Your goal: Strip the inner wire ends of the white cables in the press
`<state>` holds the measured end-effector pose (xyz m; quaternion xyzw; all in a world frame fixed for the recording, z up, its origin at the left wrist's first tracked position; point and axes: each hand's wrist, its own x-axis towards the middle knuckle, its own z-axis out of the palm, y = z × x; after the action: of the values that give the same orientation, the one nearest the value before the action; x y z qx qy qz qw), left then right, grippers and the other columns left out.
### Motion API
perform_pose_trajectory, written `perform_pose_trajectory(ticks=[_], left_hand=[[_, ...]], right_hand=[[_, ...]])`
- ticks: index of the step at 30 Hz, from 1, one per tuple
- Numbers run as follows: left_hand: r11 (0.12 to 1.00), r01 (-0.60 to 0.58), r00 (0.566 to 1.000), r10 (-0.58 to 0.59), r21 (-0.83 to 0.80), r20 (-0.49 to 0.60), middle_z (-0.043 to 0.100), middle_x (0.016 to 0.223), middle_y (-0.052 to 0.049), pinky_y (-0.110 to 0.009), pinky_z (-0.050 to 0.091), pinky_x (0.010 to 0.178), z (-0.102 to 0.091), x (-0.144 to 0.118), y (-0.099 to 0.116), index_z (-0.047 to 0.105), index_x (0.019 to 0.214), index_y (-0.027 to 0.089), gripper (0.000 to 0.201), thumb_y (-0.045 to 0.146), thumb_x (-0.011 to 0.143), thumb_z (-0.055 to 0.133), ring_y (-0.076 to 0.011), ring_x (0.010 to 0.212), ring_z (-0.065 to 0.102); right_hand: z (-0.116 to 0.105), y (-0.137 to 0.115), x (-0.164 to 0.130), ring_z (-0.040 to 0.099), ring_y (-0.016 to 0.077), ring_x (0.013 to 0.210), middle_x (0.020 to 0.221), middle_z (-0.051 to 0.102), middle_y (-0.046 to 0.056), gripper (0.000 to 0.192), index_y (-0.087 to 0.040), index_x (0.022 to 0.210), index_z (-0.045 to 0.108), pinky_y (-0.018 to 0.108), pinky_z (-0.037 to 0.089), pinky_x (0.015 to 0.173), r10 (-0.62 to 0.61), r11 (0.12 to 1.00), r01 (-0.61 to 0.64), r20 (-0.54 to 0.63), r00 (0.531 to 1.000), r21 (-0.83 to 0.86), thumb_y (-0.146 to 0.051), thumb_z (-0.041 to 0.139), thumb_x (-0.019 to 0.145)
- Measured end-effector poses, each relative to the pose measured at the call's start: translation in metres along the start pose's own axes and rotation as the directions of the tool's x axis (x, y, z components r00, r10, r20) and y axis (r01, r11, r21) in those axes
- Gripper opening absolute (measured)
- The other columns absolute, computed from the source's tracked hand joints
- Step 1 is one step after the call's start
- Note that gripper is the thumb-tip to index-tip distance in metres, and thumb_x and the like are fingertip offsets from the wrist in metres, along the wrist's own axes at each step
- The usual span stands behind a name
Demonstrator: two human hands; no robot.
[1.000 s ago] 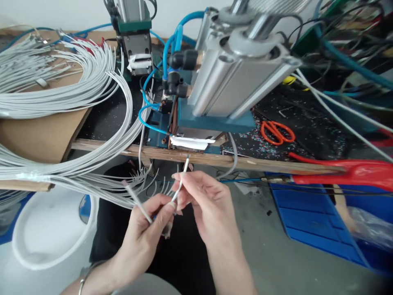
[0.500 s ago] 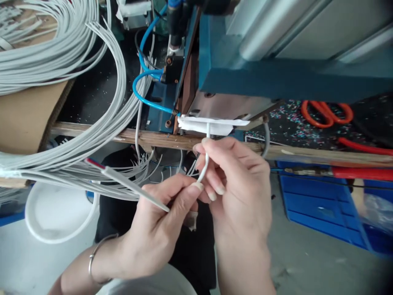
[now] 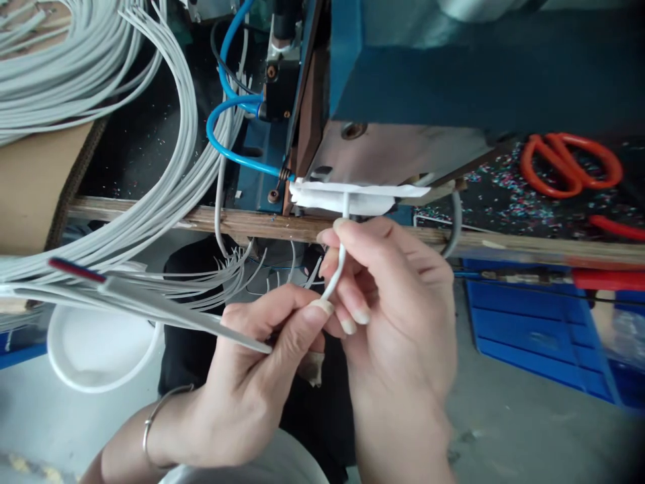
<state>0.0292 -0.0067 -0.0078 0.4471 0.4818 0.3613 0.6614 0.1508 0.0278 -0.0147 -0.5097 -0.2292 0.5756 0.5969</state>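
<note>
Two hands share one thin white sheathed cable (image 3: 336, 275), a short length that curves up from between the fingers to the white taped slot (image 3: 353, 197) on the near edge of the blue metal machine (image 3: 413, 81). Its upper end meets that tape and goes out of sight there. The cable's other end, a straight grey-white stretch with a dark red tip (image 3: 75, 270), sticks out far to the left, blurred, in front of the loose bundle of grey-white cables (image 3: 151, 168).

The right hand (image 3: 398, 316) is closed narrowly, thumb and forefinger pinching the cable just below the taped slot, the other fingers curled in beneath. The left hand (image 3: 256, 383), with a thin metal bangle (image 3: 151, 423) on its wrist, is also closed, thumb pressed on the cable where the curved part and the straight part meet; its fingertips touch those of the right hand.

A worn wooden bench edge (image 3: 201, 220) runs left to right just behind the hands. Orange-handled scissors (image 3: 569, 165) lie on the dark bench top far to the right, and a blue plastic crate (image 3: 534, 329) sits below them. A white round bucket (image 3: 95, 349) stands at the near left.
</note>
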Motion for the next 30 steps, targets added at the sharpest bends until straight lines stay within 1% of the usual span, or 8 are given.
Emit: perform_pose_trajectory(ticks=[4, 9, 16, 21, 25, 30], left_hand=[[0.999, -0.018, 1.0, 0.018, 0.033, 0.002, 0.056, 0.065, 0.003, -0.023, 0.032, 0.046, 0.0003, -0.0001, -0.0005, 0.066, 0.082, 0.02, 0.032, 0.037, 0.107, 0.055, -0.0075, 0.053, 0.043], [0.999, -0.011, 1.0, 0.011, 0.034, 0.01, 0.056, 0.064, 0.005, -0.022, 0.033, 0.046, 0.0012, 0.0012, 0.0, 0.066, 0.084, 0.021, 0.031, 0.038, 0.107, 0.054, -0.0065, 0.052, 0.04], [1.0, 0.0, 1.0, 0.0, 0.022, 0.019, 0.056, 0.065, 0.004, -0.022, 0.034, 0.048, 0.0013, 0.0031, -0.0008, 0.066, 0.083, 0.02, 0.032, 0.039, 0.107, 0.054, -0.0074, 0.054, 0.045], [0.999, 0.008, 1.0, -0.009, 0.047, 0.01, 0.055, 0.064, 0.004, -0.023, 0.034, 0.049, -0.0006, 0.0011, -0.0015, 0.064, 0.08, 0.02, 0.035, 0.041, 0.106, 0.054, -0.0077, 0.053, 0.043], [0.999, 0.03, 0.999, -0.03, 0.021, 0.014, 0.054, 0.065, 0.003, -0.023, 0.037, 0.05, 0.0001, 0.0021, -0.002, 0.065, 0.081, 0.02, 0.034, 0.041, 0.106, 0.055, -0.0088, 0.056, 0.047], [0.999, 0.028, 1.0, -0.028, -0.018, 0.014, 0.054, 0.065, 0.003, -0.023, 0.039, 0.051, 0.0015, 0.0032, -0.0018, 0.065, 0.081, 0.02, 0.033, 0.04, 0.105, 0.056, -0.0091, 0.056, 0.048]], right_hand=[[0.0014, -0.0002, 0.0029, 0.042, 0.0028, 0.031, 0.056, 0.062, -0.006, 0.019, -0.02, 0.067, 0.071, 0.017, 0.033, 0.027, -0.012, 1.0, 0.012, -0.014, 1.0, 0.001, -0.026, 0.078, 0.084], [0.0006, -0.0006, 0.0019, 0.042, 0.0036, 0.031, 0.056, 0.06, -0.005, 0.023, -0.021, 0.066, 0.069, 0.019, 0.033, 0.028, -0.001, 1.0, 0.001, -0.004, 1.0, -0.016, -0.028, 0.076, 0.088], [-0.0021, -0.0009, 0.0016, 0.043, 0.0052, 0.032, 0.057, 0.061, -0.004, 0.021, -0.022, 0.07, 0.071, 0.02, 0.033, 0.029, -0.029, 0.999, 0.028, -0.012, 1.0, -0.038, -0.03, 0.078, 0.088], [-0.0019, -0.0017, 0.0016, 0.045, 0.0039, 0.032, 0.056, 0.061, -0.005, 0.023, -0.021, 0.067, 0.07, 0.017, 0.034, 0.03, -0.01, 1.0, 0.01, 0.005, 1.0, -0.013, -0.028, 0.077, 0.088], [-0.0022, -0.0018, 0.0015, 0.045, 0.0035, 0.031, 0.058, 0.062, -0.004, 0.023, -0.021, 0.068, 0.07, 0.017, 0.033, 0.029, -0.007, 1.0, 0.007, 0.005, 1.0, -0.016, -0.029, 0.078, 0.088], [-0.0021, -0.002, 0.0021, 0.044, 0.0042, 0.031, 0.057, 0.062, -0.004, 0.024, -0.021, 0.068, 0.07, 0.018, 0.032, 0.028, -0.014, 0.999, 0.014, 0.012, 1.0, -0.03, -0.031, 0.079, 0.087]])
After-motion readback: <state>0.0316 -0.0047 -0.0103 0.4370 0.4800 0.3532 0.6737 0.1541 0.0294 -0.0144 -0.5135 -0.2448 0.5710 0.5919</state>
